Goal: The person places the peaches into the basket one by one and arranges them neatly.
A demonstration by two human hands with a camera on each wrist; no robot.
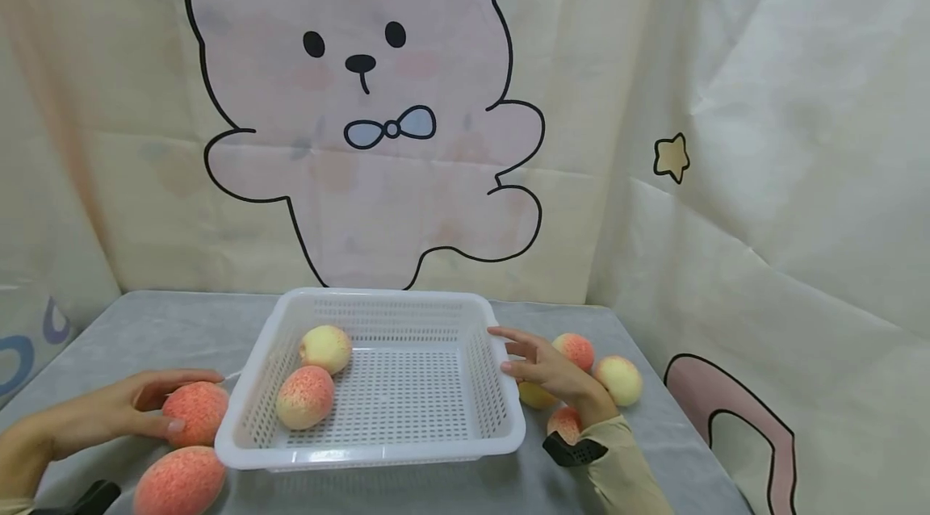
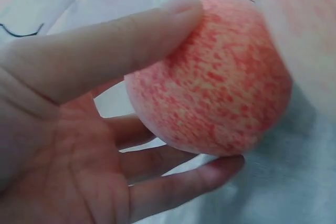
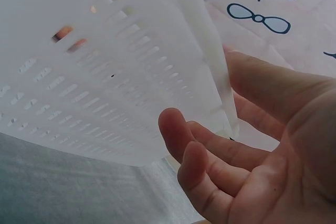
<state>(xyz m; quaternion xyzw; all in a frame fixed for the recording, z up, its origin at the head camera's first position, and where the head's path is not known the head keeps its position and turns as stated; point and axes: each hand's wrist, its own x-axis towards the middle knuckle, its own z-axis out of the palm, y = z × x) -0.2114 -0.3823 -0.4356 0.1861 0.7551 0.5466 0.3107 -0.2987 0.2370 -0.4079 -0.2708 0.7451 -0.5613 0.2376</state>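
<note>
My left hand (image 1: 112,412) grips a red-speckled peach (image 1: 196,413), thumb on one side and fingers around the other. In the left wrist view that peach (image 2: 210,80) fills the grasp. A second red peach (image 1: 180,483) lies just in front of it. A white perforated plastic basket (image 1: 370,458) stands in the middle, holding a yellow peach (image 1: 325,349) and a red-and-yellow peach (image 1: 306,397) on its left side. At the basket's right rim, my right hand (image 1: 548,374) holds the edge with thumb and fingers; in the right wrist view some fingers curl below the rim (image 3: 212,61).
Right of the basket, partly behind my right arm, lie several peaches, among them a yellow one (image 1: 618,380) and a red one (image 1: 575,350). A grey cloth covers the table (image 1: 189,317). Behind it hangs a curtain (image 1: 567,95) with a cartoon bear.
</note>
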